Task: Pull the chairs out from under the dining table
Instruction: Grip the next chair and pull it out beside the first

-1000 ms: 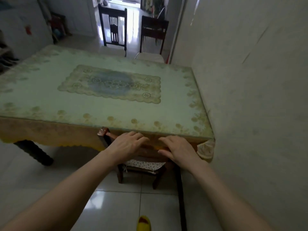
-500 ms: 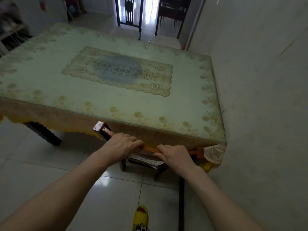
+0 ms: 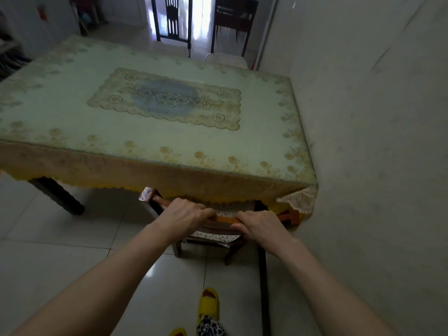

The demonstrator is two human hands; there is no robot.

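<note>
Head view: dining table (image 3: 72, 93) w/ pale floral cloth taken as landmark, right side close against wall (image 3: 375, 141). Near chair (image 3: 213, 229) at table's near edge toward its right corner, seat partly under the cloth overhang, top rail just clear of it. Left hand (image 3: 184, 218) curled over the rail's left part, gripping it; right hand (image 3: 260, 225) clamped on the rail's right part, fingers wrapped around. Patterned seat cushion (image 3: 215, 237) below the rail, two chair legs on the tiled floor (image 3: 60, 263). Beyond table's far edge, two dark chairs (image 3: 172, 25) standing clear of it. Nearest the camera, yellow slipper (image 3: 208, 304) on floor, short of the chair.
</note>
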